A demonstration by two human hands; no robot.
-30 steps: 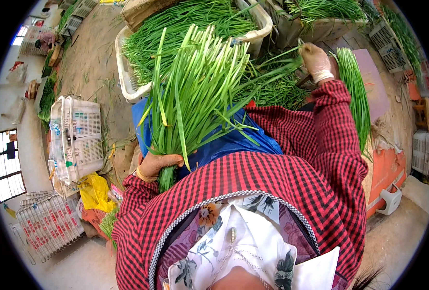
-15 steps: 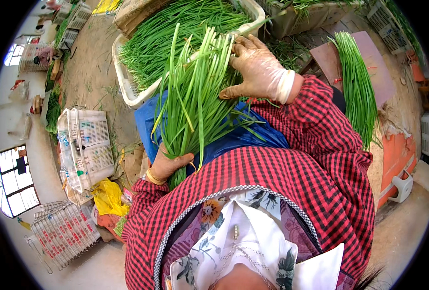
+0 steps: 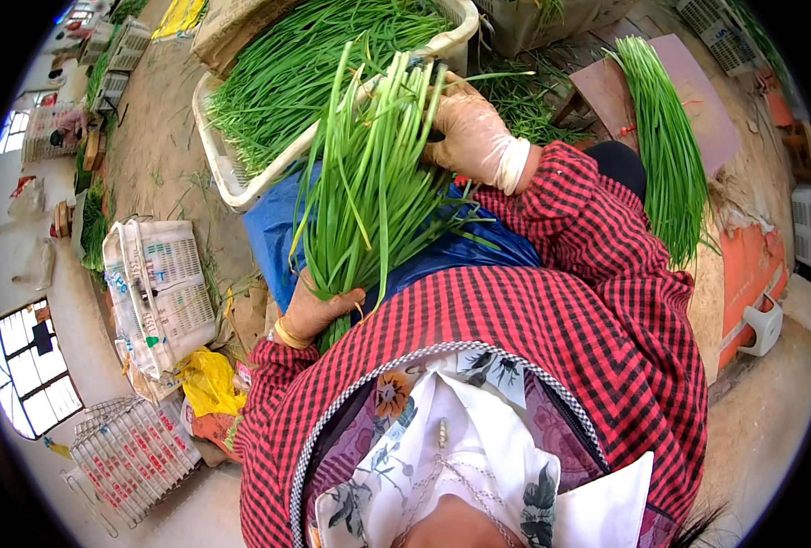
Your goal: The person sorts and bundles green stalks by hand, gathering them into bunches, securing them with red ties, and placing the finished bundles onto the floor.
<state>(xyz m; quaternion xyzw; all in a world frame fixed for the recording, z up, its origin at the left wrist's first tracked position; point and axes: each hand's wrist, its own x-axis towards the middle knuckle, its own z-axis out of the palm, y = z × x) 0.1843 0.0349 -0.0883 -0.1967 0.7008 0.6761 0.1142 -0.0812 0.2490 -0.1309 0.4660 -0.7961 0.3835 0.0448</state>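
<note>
Held bunch: one thick bunch of green stalks (image 3: 355, 205) above the blue sheet (image 3: 506, 245) on the lap, pale ends toward the large crate, leafy ends toward the body.
Left hand: the left hand (image 3: 318, 309) is wrapped around the leafy end, thumb across it, squeezing it together.
Right hand: the right hand (image 3: 472, 131), in a thin pale glove, curls against the bunch's right side near the pale ends; fingertips partly hidden, so I cannot tell whether they pinch any stalks.
Large white crate: its rim (image 3: 232, 192) encloses heaped green stalks (image 3: 309, 68); a cardboard box (image 3: 236, 32) sits at its far left corner. The held bunch blocks part of its near edge.
Mauve board: one finished-looking bundle (image 3: 666, 151) lies across the board (image 3: 716, 132), overhanging its near edge; red bits show beside it.
Floor: loose stalks (image 3: 524, 110) lie between the large crate and the board.
Left side: one pile of white crates (image 3: 163, 283), one yellow bag (image 3: 212, 379) at its near end, one pale slatted crate (image 3: 136, 457) nearer the body.
Right side: one white plastic stool (image 3: 762, 329).
Count: two hands, two separate bunches.
Writing: dark characters on the white pile, red print across the slatted crate.
</note>
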